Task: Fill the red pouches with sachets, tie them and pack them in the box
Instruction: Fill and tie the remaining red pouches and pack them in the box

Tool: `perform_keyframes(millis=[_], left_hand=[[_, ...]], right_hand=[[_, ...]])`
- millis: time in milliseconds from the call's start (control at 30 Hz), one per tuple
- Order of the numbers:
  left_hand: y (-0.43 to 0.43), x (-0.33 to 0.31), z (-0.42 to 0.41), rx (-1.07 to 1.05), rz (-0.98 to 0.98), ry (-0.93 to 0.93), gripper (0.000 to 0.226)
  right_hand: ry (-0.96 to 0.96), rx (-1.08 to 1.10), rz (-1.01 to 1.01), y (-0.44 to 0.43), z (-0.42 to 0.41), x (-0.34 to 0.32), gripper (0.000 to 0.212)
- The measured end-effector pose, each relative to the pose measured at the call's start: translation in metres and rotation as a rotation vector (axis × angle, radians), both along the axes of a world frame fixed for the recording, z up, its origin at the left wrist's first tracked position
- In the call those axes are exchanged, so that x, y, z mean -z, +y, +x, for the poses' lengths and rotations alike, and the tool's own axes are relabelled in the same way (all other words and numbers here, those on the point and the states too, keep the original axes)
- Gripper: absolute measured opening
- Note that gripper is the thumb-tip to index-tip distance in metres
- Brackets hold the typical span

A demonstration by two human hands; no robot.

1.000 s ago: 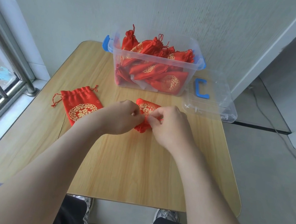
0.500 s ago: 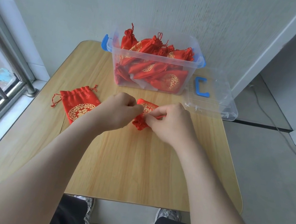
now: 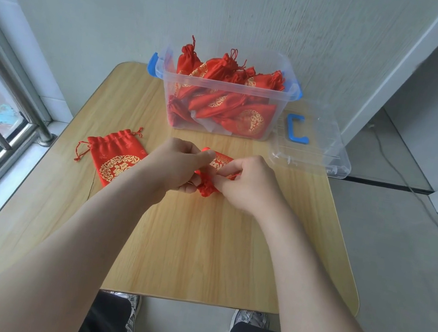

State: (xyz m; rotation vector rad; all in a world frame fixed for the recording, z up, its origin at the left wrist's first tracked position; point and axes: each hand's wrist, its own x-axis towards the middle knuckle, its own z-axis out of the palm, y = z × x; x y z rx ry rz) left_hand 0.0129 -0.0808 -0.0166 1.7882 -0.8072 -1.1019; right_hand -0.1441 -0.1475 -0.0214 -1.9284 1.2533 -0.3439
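A red pouch with gold print point(image 3: 219, 163) lies mid-table between my hands, its gathered neck turned toward me. My left hand point(image 3: 177, 164) pinches the pouch's drawstring at the left of the neck. My right hand point(image 3: 243, 182) pinches the string at the right. Both hands hide much of the pouch. A second red pouch point(image 3: 115, 157) lies flat to the left, its neck gathered and its strings loose. The clear plastic box point(image 3: 223, 92) with blue handles stands at the back, holding several tied red pouches. No loose sachet shows on the table.
The box's clear lid point(image 3: 314, 148) with a blue latch lies at the table's right edge, partly overhanging. A wall stands behind the wooden table point(image 3: 186, 246). A window with metal rails is at the left. My knees show below the near edge.
Both hands stayed on the middle pouch and worked its strings; the gathered neck now bunches lower between them. The left pouch and the box have not moved.
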Motion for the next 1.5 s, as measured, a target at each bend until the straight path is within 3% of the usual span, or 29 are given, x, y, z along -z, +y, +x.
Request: perform_keyframes(millis=[133, 267, 367, 500, 733, 933, 1033, 1167, 1400, 1500], left_hand=[[0.0, 0.0, -0.001, 0.067, 0.032, 0.007, 0.035], [-0.001, -0.001, -0.006, 0.086, 0.06, 0.043, 0.033], [-0.001, -0.001, -0.006, 0.094, 0.056, 0.04, 0.031], [0.0, -0.001, -0.006, 0.147, 0.037, -0.013, 0.033], [0.002, -0.003, -0.01, 0.258, 0.0, -0.303, 0.031], [0.001, -0.004, -0.008, 0.237, 0.018, -0.193, 0.022], [0.004, -0.004, -0.005, 0.267, 0.017, -0.108, 0.018], [0.01, -0.009, 0.001, 0.289, 0.006, 0.01, 0.014], [0.01, -0.011, -0.003, 0.214, 0.031, -0.026, 0.013], [0.01, -0.011, -0.003, 0.196, 0.04, -0.059, 0.015]], right_hand=[[0.054, -0.024, 0.017, 0.001, 0.0, -0.001, 0.01], [0.078, -0.02, 0.014, 0.003, 0.001, -0.001, 0.017], [-0.072, 0.023, 0.073, 0.003, 0.002, -0.005, 0.021], [-0.275, 0.039, 0.192, 0.004, 0.001, -0.008, 0.009], [-0.189, 0.117, 0.091, 0.005, 0.005, -0.004, 0.005], [-0.203, 0.18, 0.197, 0.005, 0.007, -0.012, 0.016], [-0.204, 0.172, 0.239, 0.006, 0.008, -0.015, 0.011], [-0.195, 0.177, 0.218, 0.004, 0.007, -0.015, 0.016], [-0.162, 0.174, 0.227, -0.001, 0.004, -0.013, 0.01], [-0.124, 0.153, 0.188, -0.002, 0.0, -0.016, 0.022]])
